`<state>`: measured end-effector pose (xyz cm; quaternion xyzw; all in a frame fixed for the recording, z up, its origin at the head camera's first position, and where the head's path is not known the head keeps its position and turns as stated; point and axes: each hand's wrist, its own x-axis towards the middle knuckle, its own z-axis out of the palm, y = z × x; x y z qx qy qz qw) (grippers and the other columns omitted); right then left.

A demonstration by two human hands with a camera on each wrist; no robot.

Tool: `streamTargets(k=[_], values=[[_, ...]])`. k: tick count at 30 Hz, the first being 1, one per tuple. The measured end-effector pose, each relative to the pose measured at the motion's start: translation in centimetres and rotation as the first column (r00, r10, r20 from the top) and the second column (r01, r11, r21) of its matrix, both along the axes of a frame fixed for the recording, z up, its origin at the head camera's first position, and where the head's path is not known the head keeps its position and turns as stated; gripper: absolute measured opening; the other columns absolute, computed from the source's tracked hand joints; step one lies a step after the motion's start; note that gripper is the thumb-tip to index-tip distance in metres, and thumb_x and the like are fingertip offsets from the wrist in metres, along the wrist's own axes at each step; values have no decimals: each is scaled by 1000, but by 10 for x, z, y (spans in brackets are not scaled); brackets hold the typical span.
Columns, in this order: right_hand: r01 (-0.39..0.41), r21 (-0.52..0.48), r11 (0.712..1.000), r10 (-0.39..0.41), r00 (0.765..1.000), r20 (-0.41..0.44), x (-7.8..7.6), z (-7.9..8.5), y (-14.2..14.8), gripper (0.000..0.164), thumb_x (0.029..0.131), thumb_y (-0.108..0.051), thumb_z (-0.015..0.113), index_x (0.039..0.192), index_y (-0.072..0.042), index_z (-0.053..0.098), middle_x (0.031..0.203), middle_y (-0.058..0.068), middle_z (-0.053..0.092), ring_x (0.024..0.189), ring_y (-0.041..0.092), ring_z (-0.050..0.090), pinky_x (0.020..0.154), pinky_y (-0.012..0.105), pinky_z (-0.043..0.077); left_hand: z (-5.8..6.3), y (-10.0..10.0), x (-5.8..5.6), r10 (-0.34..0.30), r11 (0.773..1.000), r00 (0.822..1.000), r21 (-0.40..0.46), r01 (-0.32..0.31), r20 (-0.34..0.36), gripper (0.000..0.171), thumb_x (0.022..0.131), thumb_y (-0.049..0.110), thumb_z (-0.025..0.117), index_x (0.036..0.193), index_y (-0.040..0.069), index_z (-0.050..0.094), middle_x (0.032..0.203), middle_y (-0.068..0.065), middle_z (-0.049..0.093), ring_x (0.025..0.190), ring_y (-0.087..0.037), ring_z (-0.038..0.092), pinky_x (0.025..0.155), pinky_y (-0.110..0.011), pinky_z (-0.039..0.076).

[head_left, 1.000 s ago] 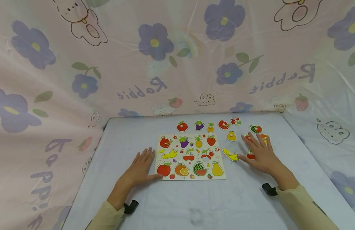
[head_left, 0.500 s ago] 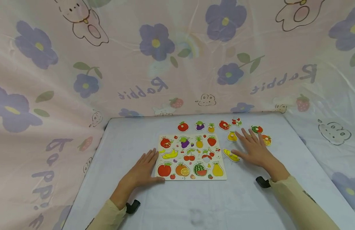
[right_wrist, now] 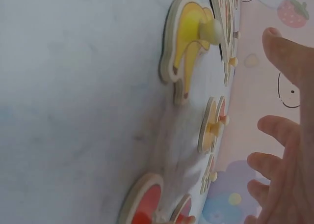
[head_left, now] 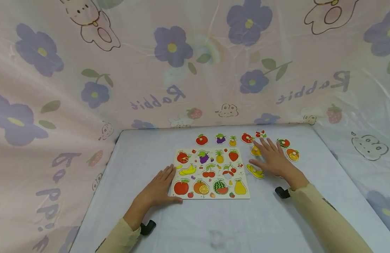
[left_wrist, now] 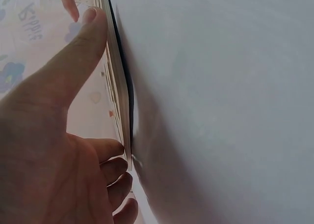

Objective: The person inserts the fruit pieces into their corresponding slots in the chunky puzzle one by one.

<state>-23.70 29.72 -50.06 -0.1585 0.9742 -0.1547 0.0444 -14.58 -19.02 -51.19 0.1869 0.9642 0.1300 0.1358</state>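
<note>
My left hand [head_left: 157,191] lies at the left edge of a fruit puzzle board [head_left: 220,197], fingers fairly straight and thumb along the near left corner. In the left wrist view, its thumb [left_wrist: 81,49] and fingertips meet the board's edge. My right hand [head_left: 274,162], fingers spread, hovers over loose knobbed pieces right of the board and holds nothing. Below its thumb lies a banana piece [head_left: 254,171], with a pale knob in the right wrist view. A pear piece [head_left: 255,151] shows near its index finger. The hand partly hides other pieces, among them a red one [right_wrist: 147,204].
Behind the board lie apple [head_left: 201,140], grape [head_left: 220,138], pineapple [head_left: 233,141] and cut pomegranate [head_left: 247,138] pieces. Watermelon [head_left: 283,143] and orange [head_left: 292,154] pieces lie beyond the right hand. A patterned curtain [head_left: 204,80] hangs round the white table [head_left: 214,225].
My right hand has moved left over the loose pieces, uncovering the orange piece and coming over the pear and banana. The left hand stays by the board.
</note>
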Motion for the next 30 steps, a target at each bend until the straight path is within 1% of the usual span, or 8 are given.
streamTargets(k=[6,10,13,16,20,23,27,30], values=[[-4,-3,1000,3,1000,-8,-12,-2,-3,99,99,-68,64,171,-10,27,177,27,14,163,52,3,127,72,-9,-1,2,-2,-4,1000,1000,-12,4,5,128,80,68,85,171,5,22,180,-13,16,165,-32,16,134,-51,20],[-6,-5,1000,6,1000,-23,-20,0,-7,99,98,-66,67,170,-9,29,176,28,16,161,55,6,127,73,-7,-1,4,-4,-15,1000,1000,-14,16,9,128,80,68,85,171,5,21,180,-13,16,166,-32,16,134,-51,19],[2,-8,1000,-2,1000,-15,-26,0,-8,99,98,-65,68,169,-9,30,175,29,18,161,55,8,128,73,-5,-1,6,-4,-18,1000,1000,-14,18,14,128,80,67,85,171,4,21,180,-13,17,166,-32,16,134,-51,19],[11,9,1000,-11,1000,1,-32,-1,-8,99,99,-66,65,170,-9,28,176,27,17,162,53,9,129,71,-3,-1,8,-4,-9,1000,1000,-18,10,21,128,80,67,85,171,5,20,180,-12,16,166,-31,15,134,-51,19],[9,-2,1000,-9,1000,18,-42,-3,-10,98,100,-66,64,170,-7,28,175,28,18,162,51,10,130,69,-3,-1,9,-4,6,1000,1000,-14,-6,24,127,79,65,86,171,5,22,180,-12,18,166,-31,16,133,-51,21],[-2,-26,1000,2,1000,22,-49,-5,-11,99,100,-65,65,169,-5,28,175,29,19,162,51,11,130,68,-3,-2,10,-4,17,999,1000,-30,-16,26,128,78,65,87,172,7,22,180,-11,18,166,-30,16,133,-50,22],[-15,-34,999,16,1000,21,-57,-6,-11,99,101,-63,66,169,-3,28,174,30,20,162,51,13,130,68,-1,-4,10,-5,23,998,1000,-55,-22,17,129,78,66,86,172,8,20,180,-9,17,166,-29,15,134,-49,21],[-13,-34,999,14,1000,27,-63,-8,-10,98,101,-61,67,169,-3,28,173,31,21,161,51,14,131,68,1,-4,11,-5,20,998,1000,-52,-20,12,129,78,66,87,172,8,20,180,-10,17,166,-29,15,133,-49,21]])
